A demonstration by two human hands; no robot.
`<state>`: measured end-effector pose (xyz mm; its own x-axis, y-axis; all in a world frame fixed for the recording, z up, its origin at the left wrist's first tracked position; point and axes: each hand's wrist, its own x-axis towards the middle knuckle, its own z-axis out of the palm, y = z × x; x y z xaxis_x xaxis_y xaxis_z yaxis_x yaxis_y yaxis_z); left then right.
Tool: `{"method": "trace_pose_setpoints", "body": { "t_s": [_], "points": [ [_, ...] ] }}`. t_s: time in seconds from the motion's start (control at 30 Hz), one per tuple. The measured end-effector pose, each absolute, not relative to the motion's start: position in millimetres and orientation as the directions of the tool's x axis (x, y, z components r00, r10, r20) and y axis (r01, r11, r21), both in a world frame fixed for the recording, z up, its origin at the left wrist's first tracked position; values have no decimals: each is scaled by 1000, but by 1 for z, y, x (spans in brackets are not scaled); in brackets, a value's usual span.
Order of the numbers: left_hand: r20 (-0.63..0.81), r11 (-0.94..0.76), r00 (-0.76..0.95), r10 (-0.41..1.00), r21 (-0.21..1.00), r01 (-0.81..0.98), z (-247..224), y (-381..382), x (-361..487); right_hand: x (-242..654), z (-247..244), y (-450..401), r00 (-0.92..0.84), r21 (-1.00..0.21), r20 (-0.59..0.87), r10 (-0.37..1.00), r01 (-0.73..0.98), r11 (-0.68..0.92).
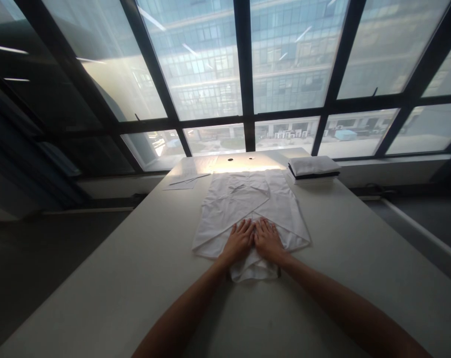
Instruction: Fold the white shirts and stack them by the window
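Note:
A white cloth garment [248,199] lies spread on the white table [154,268], with folded layers crossing its middle and its lower corners pointing outward. My left hand [239,241] rests flat on the lower middle of the cloth, fingers stretched forward. Beside it my right hand [267,239] also presses flat on the cloth, the two hands nearly touching. Below the hands a narrower part of the cloth reaches toward me, with dark bits at its sides. What lies under my palms is hidden.
A stack of folded white and black cloth [313,166] sits at the table's back right. Paper sheets [181,184] with a thin long item on them lie at the back left. Large windows [248,119] stand behind the table.

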<state>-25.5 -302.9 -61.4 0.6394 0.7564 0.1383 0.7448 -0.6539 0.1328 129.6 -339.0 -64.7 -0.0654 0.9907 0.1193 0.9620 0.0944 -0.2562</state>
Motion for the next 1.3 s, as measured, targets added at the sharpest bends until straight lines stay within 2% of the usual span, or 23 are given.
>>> {"method": "trace_pose_setpoints", "body": {
  "t_s": [0.4,0.53,0.7,0.77,0.83,0.93,1.17,1.3],
  "points": [
    [197,-658,632,750,122,743,-67,-330,-22,156,-80,-374,-95,-242,164,982,961,133],
    [183,-649,625,759,133,749,-66,-335,-20,159,-80,-378,-79,-337,219,972,929,152],
    [167,-636,615,771,152,756,-62,-335,-19,172,-64,-333,15,-460,399,917,868,186],
    [155,-631,611,776,170,757,-60,-335,-19,181,-57,-302,95,-483,366,926,870,102],
    [143,-624,608,781,191,758,-58,-336,-19,189,-51,-271,172,-493,271,947,870,-17],
    [145,-614,597,789,222,758,-58,-336,-19,199,-48,-232,213,-492,196,957,866,-92],
    [262,-627,570,779,290,723,-56,-335,-17,204,-53,-192,211,-498,100,972,856,-135],
    [376,-613,486,789,428,664,-55,-328,-19,199,-52,-195,175,-530,169,970,846,-60]
  ]
}}
